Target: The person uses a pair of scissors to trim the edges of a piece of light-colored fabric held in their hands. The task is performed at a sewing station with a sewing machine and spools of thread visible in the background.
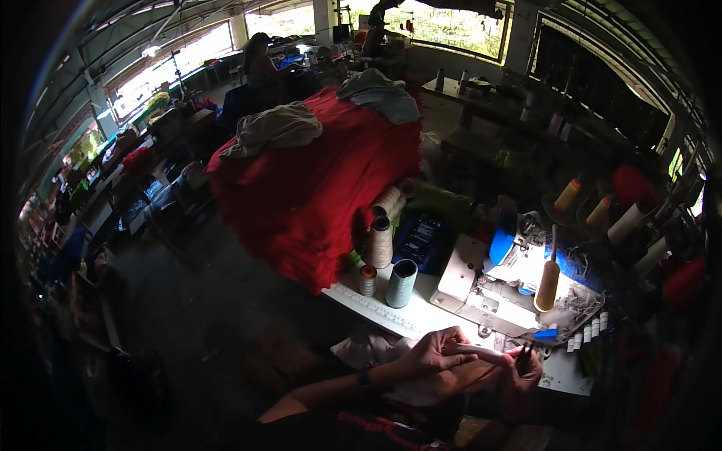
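My left hand (430, 358) reaches in from the lower edge, with a dark band on its wrist. Its fingers pinch one end of a pale strip of cloth (481, 351). The strip stretches across to my right hand (528, 373), whose fingers are closed at the other end. From that hand a small dark two-pronged tool (525, 355) sticks up; whether it is snips or tweezers I cannot tell. Both hands are just in front of a lit sewing machine (459, 276). More pale cloth (368, 350) lies bunched under my left forearm.
Thread cones (401, 284) and a phone (423, 239) stand or lie left of the machine. A measuring tape (368, 302) runs along the table edge. Beyond is a big red cloth heap (316, 180) with pale garments on it. Other people sit at the back.
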Motion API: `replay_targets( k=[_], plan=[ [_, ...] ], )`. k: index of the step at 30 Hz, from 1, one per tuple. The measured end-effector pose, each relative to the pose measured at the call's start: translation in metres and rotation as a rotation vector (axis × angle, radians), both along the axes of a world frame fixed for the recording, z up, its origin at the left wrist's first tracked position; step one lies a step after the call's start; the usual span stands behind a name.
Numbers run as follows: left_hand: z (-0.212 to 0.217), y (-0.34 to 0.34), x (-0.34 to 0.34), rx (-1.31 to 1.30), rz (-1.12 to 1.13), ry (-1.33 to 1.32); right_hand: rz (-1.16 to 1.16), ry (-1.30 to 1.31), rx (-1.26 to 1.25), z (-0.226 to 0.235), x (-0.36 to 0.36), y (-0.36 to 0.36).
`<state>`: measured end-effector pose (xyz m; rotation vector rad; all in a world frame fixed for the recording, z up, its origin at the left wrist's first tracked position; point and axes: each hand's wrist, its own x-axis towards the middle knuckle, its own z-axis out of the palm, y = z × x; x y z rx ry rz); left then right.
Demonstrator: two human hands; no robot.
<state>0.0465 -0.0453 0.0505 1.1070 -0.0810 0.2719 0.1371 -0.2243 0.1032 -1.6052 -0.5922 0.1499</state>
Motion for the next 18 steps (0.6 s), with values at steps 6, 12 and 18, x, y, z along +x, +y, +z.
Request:
replay_targets(
  k=[6,12,18],
  plan=[
    [-0.013,0.006,-0.009,-0.035,0.153,0.132,0.084,0.102,-0.016,-0.037,0.003,0.030],
    [-0.011,0.012,-0.012,0.042,0.252,0.189,0.086,0.335,-0.012,-0.044,0.001,0.033],
    [-0.029,0.025,-0.009,0.252,0.433,0.184,0.114,0.552,0.065,-0.067,-0.007,0.040]
  ],
)
